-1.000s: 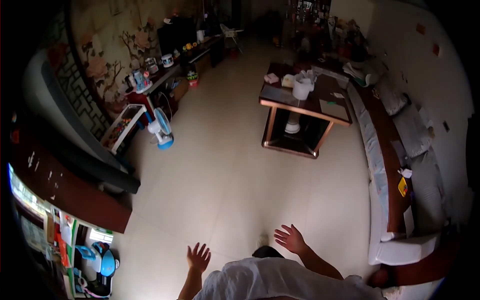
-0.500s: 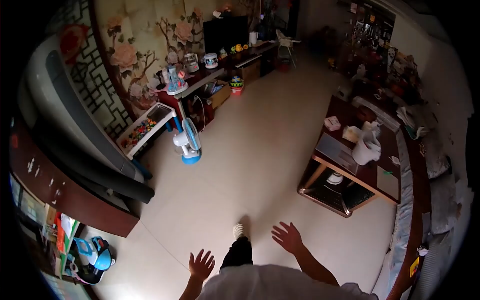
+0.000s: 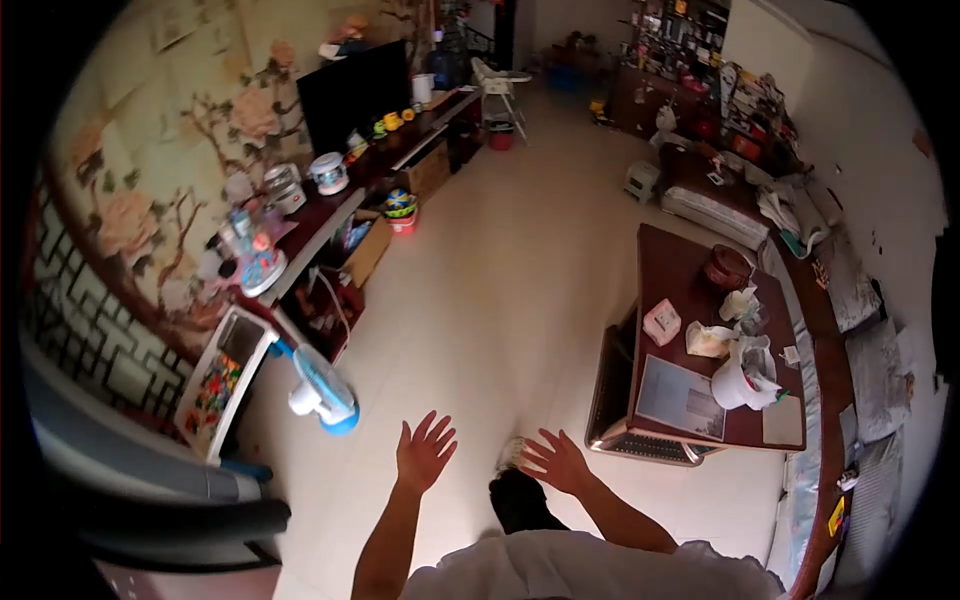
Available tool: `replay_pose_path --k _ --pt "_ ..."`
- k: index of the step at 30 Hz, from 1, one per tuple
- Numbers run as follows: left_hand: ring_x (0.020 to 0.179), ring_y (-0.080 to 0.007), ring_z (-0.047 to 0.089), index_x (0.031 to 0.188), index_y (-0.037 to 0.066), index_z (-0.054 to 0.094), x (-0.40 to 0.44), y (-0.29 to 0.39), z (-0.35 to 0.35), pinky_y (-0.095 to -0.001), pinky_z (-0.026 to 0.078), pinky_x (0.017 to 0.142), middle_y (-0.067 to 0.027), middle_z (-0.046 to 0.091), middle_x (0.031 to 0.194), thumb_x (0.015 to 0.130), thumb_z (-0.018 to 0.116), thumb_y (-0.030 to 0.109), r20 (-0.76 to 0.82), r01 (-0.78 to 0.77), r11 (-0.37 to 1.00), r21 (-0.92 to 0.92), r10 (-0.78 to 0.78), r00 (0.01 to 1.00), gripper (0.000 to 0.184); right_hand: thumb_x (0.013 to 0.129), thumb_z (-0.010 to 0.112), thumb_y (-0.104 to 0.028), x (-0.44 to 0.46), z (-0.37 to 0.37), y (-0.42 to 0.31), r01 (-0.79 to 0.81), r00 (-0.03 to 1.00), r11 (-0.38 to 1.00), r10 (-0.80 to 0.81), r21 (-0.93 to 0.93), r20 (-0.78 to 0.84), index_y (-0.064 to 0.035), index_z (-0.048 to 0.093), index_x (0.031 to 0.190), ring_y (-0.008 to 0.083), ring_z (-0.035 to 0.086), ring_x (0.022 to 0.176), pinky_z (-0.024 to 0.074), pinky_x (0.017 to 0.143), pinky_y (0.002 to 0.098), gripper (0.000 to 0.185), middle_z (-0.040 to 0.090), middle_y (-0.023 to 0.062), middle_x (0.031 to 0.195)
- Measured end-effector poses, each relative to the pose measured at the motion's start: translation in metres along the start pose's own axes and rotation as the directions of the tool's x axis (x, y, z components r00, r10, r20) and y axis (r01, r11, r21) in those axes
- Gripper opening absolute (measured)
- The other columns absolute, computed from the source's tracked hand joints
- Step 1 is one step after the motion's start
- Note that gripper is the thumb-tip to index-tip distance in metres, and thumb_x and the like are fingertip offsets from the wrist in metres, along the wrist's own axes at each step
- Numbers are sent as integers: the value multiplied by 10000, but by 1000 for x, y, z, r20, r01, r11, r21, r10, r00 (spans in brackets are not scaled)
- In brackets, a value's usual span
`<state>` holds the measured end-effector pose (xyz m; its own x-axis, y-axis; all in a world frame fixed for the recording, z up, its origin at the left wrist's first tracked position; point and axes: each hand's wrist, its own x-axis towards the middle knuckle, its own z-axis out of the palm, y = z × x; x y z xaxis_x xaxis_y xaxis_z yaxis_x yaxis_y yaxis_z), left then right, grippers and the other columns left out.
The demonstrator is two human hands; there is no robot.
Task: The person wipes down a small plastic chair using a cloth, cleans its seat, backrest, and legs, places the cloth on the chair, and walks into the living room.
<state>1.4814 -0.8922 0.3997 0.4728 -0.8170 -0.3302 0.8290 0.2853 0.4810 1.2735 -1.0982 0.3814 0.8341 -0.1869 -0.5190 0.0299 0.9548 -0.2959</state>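
Note:
My left hand (image 3: 426, 455) is held out in front of me over the pale floor (image 3: 470, 280), fingers spread and nothing in it. My right hand (image 3: 556, 462) is likewise open and bare, partly in front of my light shoe (image 3: 512, 452). Nearest to the left hand stands a blue and white fan (image 3: 322, 393) on the floor. To the right of the right hand is a dark red coffee table (image 3: 665, 400). On it are a white bin (image 3: 742, 378) with a plastic bag, a pink box (image 3: 662, 323) and a dark red bowl (image 3: 728, 267).
A white play table (image 3: 262, 345) with colourful blocks is at the left, by a long TV cabinet (image 3: 330, 235). A TV (image 3: 355, 97), a white high chair (image 3: 499, 92) and a small stool (image 3: 642, 180) stand farther off. A sofa (image 3: 835, 400) runs along the right.
I have moved forward; the fan and coffee table appear nearer and lower. My left hand has risen in view, and the hands are closer together. Both stay open.

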Motion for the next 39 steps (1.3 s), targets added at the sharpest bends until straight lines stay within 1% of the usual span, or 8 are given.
replay_pose_path --k 6,8,12,16,22,33,38,39 --pt "1263 -281 309 1346 157 350 119 3 -5 -426 287 1018 -103 340 1381 837 400 615 -188 -5 966 -260 -46 981 686 911 392 -466 119 -10 -93 0 999 997 2 72 -36 -167 272 1367 350 336 1246 302 999 550 558 322 143 1381" --pt "1257 -292 316 1336 158 366 148 25 -4 -431 297 1009 -104 347 1377 829 412 618 -205 86 975 -205 -128 970 686 900 415 -460 148 16 -137 36 999 997 -35 67 -27 -167 264 1365 368 342 1243 294 1002 569 570 332 154 1375" --pt "1243 -286 330 1317 177 392 221 91 8 -434 304 999 -94 370 1361 807 455 616 -243 -48 995 -91 24 970 675 891 440 -461 212 61 -224 65 997 998 -65 -8 39 -149 267 1360 364 351 1240 295 1014 542 589 346 154 1367" --pt "1188 -266 376 1296 195 414 308 139 -6 -412 354 955 -74 405 1327 794 483 611 -275 -190 970 -152 143 951 655 896 423 -464 289 82 -295 61 997 998 -61 -9 48 -141 263 1362 360 356 1237 303 1015 531 589 337 167 1370" --pt "1144 -247 407 1264 193 454 475 193 -9 -403 391 922 -70 436 1293 790 498 604 -380 -150 934 -325 17 925 629 899 412 -469 399 86 -389 152 986 987 -147 62 -78 -136 227 1379 363 341 1245 303 1017 528 613 310 172 1384" --pt "1176 -268 389 1309 145 393 884 291 179 -404 302 994 -104 396 1334 869 374 572 58 264 953 147 -274 960 614 906 388 -467 513 92 -589 414 889 903 -374 112 -263 -105 271 1350 365 390 1209 316 1014 515 584 364 194 1345" --pt "1130 -287 412 1304 131 388 1027 244 221 -405 328 966 -127 403 1321 865 384 571 164 300 949 92 -312 936 621 926 334 -445 588 65 -693 383 904 904 -326 190 -276 -89 299 1327 362 388 1212 314 1016 508 538 389 197 1327" --pt "1122 -291 415 1300 126 392 1046 231 226 -410 333 958 -133 407 1315 861 390 572 74 333 943 -17 -331 941 626 914 371 -449 605 64 -721 388 893 898 -312 206 -325 -81 312 1318 357 387 1214 306 1025 500 550 389 198 1327"
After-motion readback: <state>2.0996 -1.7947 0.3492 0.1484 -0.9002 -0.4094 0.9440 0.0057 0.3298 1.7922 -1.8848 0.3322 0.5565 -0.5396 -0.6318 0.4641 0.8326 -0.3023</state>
